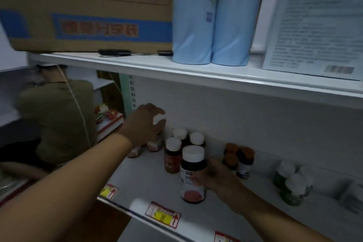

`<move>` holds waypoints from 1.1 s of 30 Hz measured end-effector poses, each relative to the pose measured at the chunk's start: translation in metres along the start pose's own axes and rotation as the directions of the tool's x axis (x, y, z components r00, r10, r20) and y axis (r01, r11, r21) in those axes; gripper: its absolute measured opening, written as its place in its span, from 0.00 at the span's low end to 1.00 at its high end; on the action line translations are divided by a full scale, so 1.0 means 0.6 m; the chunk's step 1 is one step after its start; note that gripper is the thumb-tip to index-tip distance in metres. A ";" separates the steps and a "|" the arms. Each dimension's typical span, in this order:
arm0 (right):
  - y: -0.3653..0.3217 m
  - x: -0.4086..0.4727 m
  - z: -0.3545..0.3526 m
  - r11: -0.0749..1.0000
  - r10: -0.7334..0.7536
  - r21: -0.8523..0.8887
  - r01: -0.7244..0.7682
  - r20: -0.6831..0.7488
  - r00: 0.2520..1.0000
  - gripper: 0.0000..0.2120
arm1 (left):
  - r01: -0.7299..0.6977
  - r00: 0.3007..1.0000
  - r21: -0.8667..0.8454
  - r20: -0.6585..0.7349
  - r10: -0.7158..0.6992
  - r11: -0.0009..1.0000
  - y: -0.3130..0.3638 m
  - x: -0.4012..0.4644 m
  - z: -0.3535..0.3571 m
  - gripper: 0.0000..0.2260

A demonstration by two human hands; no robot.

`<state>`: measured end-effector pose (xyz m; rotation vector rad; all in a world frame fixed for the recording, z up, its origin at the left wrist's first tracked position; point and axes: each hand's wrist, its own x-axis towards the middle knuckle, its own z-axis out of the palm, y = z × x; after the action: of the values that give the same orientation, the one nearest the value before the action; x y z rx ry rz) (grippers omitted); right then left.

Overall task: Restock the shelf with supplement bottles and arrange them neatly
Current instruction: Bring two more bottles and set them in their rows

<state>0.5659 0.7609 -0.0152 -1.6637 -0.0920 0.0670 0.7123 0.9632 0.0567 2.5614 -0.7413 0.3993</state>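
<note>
Nearest me, price tags [162, 214] line the shelf [149, 180] edge. My right hand [213, 175] has its fingers [198, 181] curled round a dark white-capped bottle [193, 175] standing upright near the shelf front. Just behind it stand 3 more white-capped bottles [172, 155], with 2 orange-capped bottles [238, 160] to the right and green bottles [290, 186] further right. Farther back at the left, my left hand [146, 124] grips the white cap of another bottle [159, 119] by the rear wall. On the upper shelf sit a cardboard box [86, 8] and 2 blue packs [211, 15].
</note>
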 end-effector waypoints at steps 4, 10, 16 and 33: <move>0.026 0.073 0.115 0.997 -0.004 -0.082 0.010 0.072 0.997 0.19 | 0.185 0.964 0.241 0.141 -0.223 0.953 -0.116 -0.051 -0.065 0.30; 0.080 0.192 0.227 0.984 0.024 -0.172 -0.047 -0.133 0.991 0.27 | 0.393 0.896 0.087 0.189 -0.402 0.915 -0.200 -0.130 -0.071 0.22; 0.116 0.307 0.250 0.971 0.041 -0.193 -0.143 -0.453 0.891 0.27 | 0.413 0.904 -0.022 0.129 -0.407 0.911 -0.237 -0.156 -0.063 0.20; 0.110 0.327 0.259 0.885 0.112 -0.345 -0.312 -0.493 0.863 0.36 | 0.429 0.873 0.023 0.247 -0.421 0.903 -0.260 -0.173 -0.034 0.25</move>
<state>0.7471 0.9285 -0.0934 -2.0697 0.4809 -0.1942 0.7124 1.1362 -0.0175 2.6713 -0.2363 -0.0771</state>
